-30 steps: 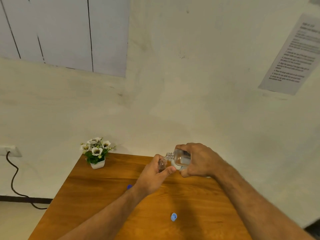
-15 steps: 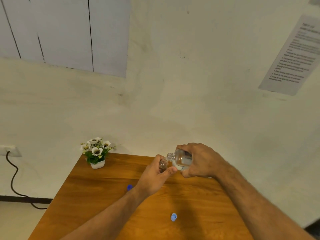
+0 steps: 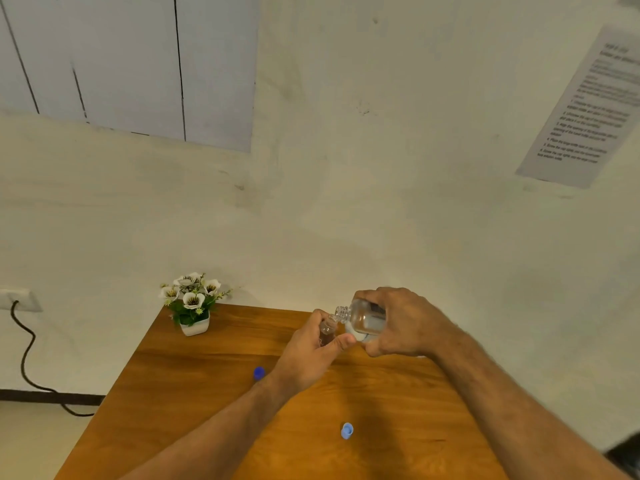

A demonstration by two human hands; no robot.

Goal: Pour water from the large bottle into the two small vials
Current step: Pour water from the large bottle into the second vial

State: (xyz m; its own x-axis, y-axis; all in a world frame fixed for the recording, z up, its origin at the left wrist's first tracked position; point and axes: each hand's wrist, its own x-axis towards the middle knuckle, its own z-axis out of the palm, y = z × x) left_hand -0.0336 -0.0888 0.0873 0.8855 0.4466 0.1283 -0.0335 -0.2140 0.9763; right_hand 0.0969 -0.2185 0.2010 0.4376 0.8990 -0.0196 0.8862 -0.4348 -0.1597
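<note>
The large bottle (image 3: 365,319), clear and partly filled, lies tipped almost level above the table (image 3: 194,403), its open neck touching the mouth of a small vial (image 3: 326,331). It looks rigid, smooth and probably slippery if wet, so the body is the sensible hold. The right hand (image 3: 403,323) wraps curled fingers round that body. Left of the bottle, the left hand (image 3: 311,355) pinches the vial, likely light and easily tipped. A second vial isn't visible. Nearer than the bottle lie two blue caps (image 3: 347,430).

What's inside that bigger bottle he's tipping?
The large bottle holds clear liquid pooled along its lower side; its neck looks open. The right hand covers its far end.
</note>
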